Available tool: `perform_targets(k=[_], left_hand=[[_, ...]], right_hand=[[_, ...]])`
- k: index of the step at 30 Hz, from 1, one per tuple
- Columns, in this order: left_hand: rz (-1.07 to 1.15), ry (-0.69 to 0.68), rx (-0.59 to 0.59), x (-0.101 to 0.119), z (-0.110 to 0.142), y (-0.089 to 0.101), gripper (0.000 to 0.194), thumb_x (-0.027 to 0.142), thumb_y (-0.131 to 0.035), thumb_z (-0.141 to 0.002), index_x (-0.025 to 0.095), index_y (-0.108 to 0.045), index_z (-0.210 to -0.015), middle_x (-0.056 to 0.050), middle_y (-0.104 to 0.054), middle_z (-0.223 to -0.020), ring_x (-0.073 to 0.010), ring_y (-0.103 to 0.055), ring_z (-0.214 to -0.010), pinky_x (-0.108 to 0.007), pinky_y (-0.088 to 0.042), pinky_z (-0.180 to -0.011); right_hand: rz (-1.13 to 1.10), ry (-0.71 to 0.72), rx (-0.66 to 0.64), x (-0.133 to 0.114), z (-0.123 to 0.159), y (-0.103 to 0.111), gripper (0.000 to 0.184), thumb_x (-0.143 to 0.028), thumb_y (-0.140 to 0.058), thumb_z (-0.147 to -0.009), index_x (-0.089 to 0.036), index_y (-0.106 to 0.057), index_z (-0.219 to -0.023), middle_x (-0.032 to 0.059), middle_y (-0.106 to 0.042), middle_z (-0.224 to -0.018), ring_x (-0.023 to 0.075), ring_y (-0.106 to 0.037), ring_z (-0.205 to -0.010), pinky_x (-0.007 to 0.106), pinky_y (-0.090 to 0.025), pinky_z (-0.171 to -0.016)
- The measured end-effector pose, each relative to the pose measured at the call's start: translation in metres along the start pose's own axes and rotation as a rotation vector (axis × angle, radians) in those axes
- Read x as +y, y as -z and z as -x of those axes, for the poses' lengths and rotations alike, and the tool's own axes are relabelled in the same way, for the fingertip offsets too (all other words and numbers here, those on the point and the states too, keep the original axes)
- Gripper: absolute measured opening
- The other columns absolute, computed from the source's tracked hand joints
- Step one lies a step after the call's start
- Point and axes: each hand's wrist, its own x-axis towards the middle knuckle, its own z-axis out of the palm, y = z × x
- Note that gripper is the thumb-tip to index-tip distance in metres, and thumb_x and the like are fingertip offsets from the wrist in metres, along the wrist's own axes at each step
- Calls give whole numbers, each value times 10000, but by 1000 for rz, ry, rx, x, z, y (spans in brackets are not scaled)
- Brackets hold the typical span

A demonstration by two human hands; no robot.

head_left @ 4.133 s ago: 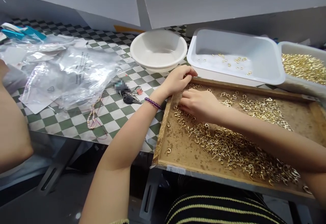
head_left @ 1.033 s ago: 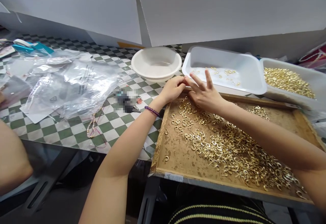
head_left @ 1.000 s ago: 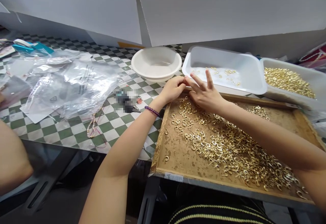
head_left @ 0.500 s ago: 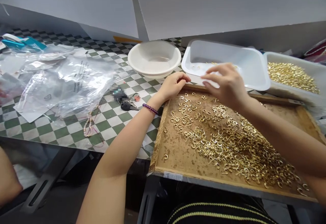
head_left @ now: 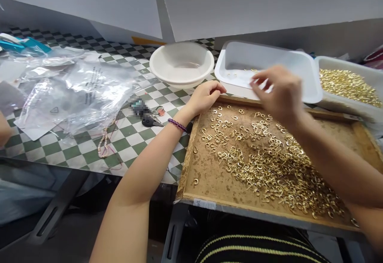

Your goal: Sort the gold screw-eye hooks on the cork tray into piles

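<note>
Small gold screw hooks (head_left: 269, 171) lie heaped and scattered in a shallow wooden tray (head_left: 185, 175). My left hand (head_left: 206, 96) rests at the tray's far left corner, fingers curled and thumb close beside them; whatever they may hold is hidden. Over the tray's far side, before the white rectangular bin (head_left: 306, 61), hovers my right hand (head_left: 281, 93). It is blurred, thumb and fingers bent toward each other in a pinch, and I cannot make out what is between them. A few gold hooks (head_left: 235, 75) lie in that bin.
A white round bowl (head_left: 167, 75) stands left of the bin. At the right, another container holds many gold pieces (head_left: 348, 85). Plastic bags (head_left: 89, 87), a beaded strand (head_left: 103, 145) and keys (head_left: 151, 122) lie on the checkered tabletop (head_left: 128, 143). Part of another person's arm (head_left: 3, 129) shows at the left edge.
My right hand has shifted slightly right, its fingers drawn closer together. My left hand stays at the tray corner. The other person's limb at the left edge has changed position.
</note>
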Motion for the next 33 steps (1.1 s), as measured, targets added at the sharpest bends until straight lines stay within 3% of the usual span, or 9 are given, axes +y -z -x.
perform_targets(k=[2, 4, 7, 9, 12, 18, 21, 25, 33], left_hand=[[0, 0, 3, 1, 0, 0, 286, 36, -490, -886, 193, -722, -944, -20, -758, -1101, -123, -652, -1023, -300, -508, -1002], [7, -2, 1, 1, 1, 0, 289, 34, -487, -889, 195, -722, -939, -17, -758, -1099, -120, -655, -1019, -296, -510, -998], [9, -9, -2, 1, 1, 0, 287, 34, -486, -897, 190, -721, -946, -17, -756, -1104, -119, -655, -1022, -295, -514, -998], [-4, -8, -1, 2, 1, 0, 285, 31, -484, -901, 183, -719, -955, -19, -754, -1105, -121, -651, -1024, -298, -514, -1000], [-26, -1, -2, 4, 2, 0, 282, 32, -483, -902, 182, -716, -954, -20, -750, -1097, -123, -642, -1008, -303, -513, -997], [-37, -5, -11, 3, 1, 0, 283, 43, -476, -891, 191, -711, -948, -21, -746, -1100, -126, -636, -1005, -304, -517, -998], [-33, -21, -10, 2, 1, 0, 283, 50, -473, -887, 197, -709, -939, -23, -748, -1103, -126, -638, -1003, -306, -521, -996], [-34, -37, -12, 1, 1, 0, 269, 76, -472, -882, 209, -702, -926, -22, -746, -1092, -137, -637, -1011, -318, -530, -1008], [-31, -22, -16, 4, 3, 1, 265, 69, -479, -906, 200, -706, -937, -27, -744, -1104, -137, -636, -1025, -313, -510, -1012]], right_hand=[[107, -37, 184, 11, -6, 14, 340, -360, -585, -977, -154, -742, -1198, 156, -677, -1150, 193, -608, -937, 342, -453, -794], [93, 54, 180, 12, -3, 16, 387, -383, -592, -970, -146, -729, -1243, 162, -658, -1203, 198, -616, -978, 332, -461, -785], [-68, 317, -161, -8, 17, 1, 318, -383, -536, -1024, -186, -754, -1145, 90, -684, -1125, 159, -621, -945, 283, -463, -750], [-87, 375, -419, -27, 32, -12, 258, -364, -564, -1024, -202, -764, -1043, 54, -695, -1061, 145, -607, -920, 255, -400, -674], [10, 332, -601, -50, 44, -24, 218, -342, -609, -1006, -179, -752, -986, 57, -683, -1018, 151, -565, -902, 257, -295, -622], [66, 326, -611, -55, 51, -23, 213, -306, -565, -1025, -161, -709, -965, 71, -668, -969, 171, -545, -909, 278, -312, -689], [-39, 218, -645, -49, 52, -22, 161, -301, -608, -991, -166, -688, -955, 68, -671, -969, 173, -572, -921, 279, -362, -725], [-311, 66, -721, -43, 49, -15, 197, -327, -587, -989, -168, -684, -925, 44, -692, -888, 140, -597, -793, 289, -414, -720], [-535, -16, -804, -38, 56, 1, 267, -362, -596, -934, -153, -682, -1075, 47, -705, -845, 128, -631, -717, 290, -478, -670]])
